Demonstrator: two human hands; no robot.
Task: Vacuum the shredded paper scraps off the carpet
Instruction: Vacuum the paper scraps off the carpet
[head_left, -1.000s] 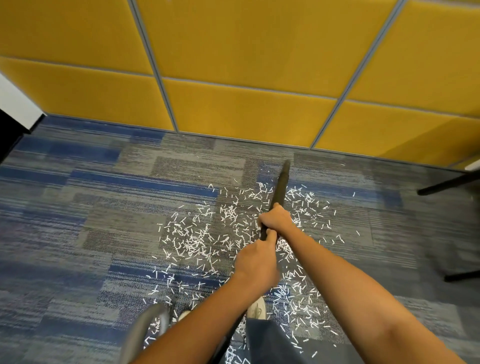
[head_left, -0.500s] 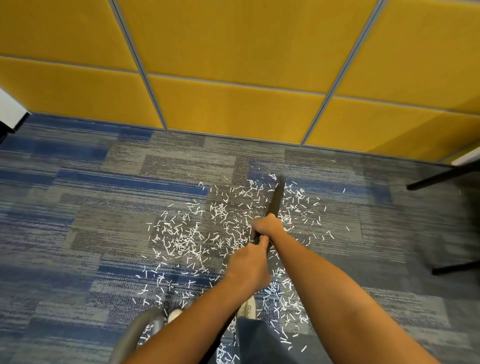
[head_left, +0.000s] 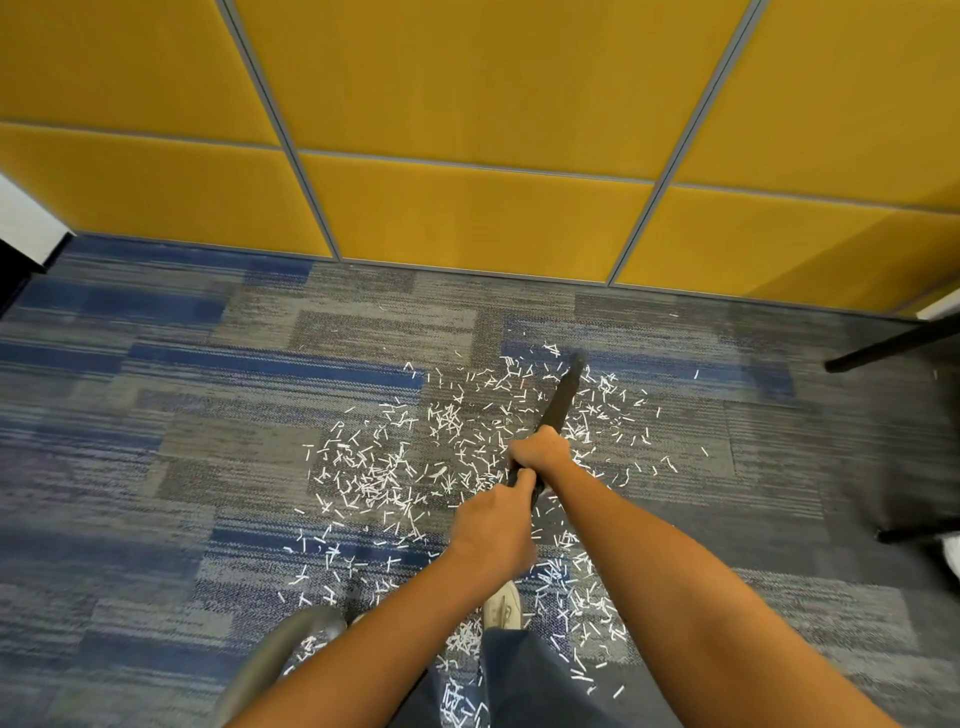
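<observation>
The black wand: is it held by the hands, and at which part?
Yes. Both hands grip the black vacuum wand on its shaft: the right hand in front, toward the nozzle end, the left hand just behind it.

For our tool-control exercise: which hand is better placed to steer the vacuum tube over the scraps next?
Probably the right hand: it grips the tube farther forward, nearer its tip, than the left hand.

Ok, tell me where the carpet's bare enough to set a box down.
Bare carpet lies left of the paper scraps, and a near-bare strip runs between them and the yellow wall. It is crowded around the vacuum wand and the shoe.
</observation>
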